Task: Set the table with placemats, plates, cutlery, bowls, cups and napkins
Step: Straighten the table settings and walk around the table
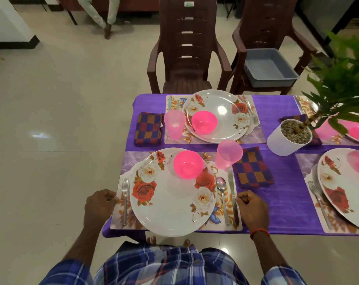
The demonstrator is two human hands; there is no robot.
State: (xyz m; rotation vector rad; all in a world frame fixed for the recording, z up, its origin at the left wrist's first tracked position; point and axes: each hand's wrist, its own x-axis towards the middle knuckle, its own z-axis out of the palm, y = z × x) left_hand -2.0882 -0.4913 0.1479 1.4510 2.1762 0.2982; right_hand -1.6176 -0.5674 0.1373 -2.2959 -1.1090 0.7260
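In front of me lies a floral placemat (214, 224) on the purple tablecloth (287, 202). On it sit a rose-patterned white plate (170, 204) with a pink bowl (187, 164), a fork (125, 200) on the left, and a spoon (221, 188) and knife (232, 194) on the right. A pink cup (229, 154) and a checked napkin (252, 170) stand beyond the knife. My left hand (100, 204) pinches the mat's left edge with curled fingers. My right hand (253, 208) pinches its right edge beside the knife.
The far side holds a second setting: plate (221, 112), bowl (204, 122), cup (174, 124), napkin (148, 128). Two more settings run off the right edge. A white plant pot (285, 142) stands mid-table. Two brown chairs (184, 48) stand behind it, one with a grey tub (269, 66).
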